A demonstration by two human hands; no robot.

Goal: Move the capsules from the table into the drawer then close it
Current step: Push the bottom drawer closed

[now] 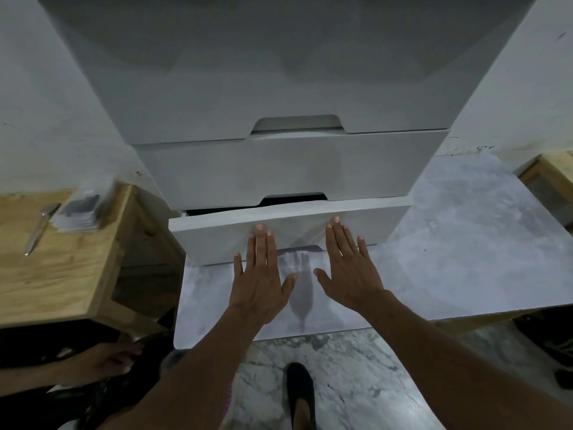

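A white drawer unit stands in front of me. Its third drawer [217, 234] sticks out a little, with a narrow dark gap along its top edge. My left hand [260, 274] lies flat with fingers spread, fingertips on the drawer front. My right hand [347, 268] is flat beside it, fingertips also on the drawer front. Neither hand holds anything. A stack of clear capsule packs [79, 209] lies on the wooden table [55, 280] at the left. The drawer's inside is hidden.
A silver pen [40, 228] lies on the wooden table beside the packs. Two shut drawers [279, 172] sit above the open one. Another person's hand [102, 361] shows at lower left. A foot in a dark shoe [299, 389] is on the marble floor. A wooden piece [552, 178] stands at the right.
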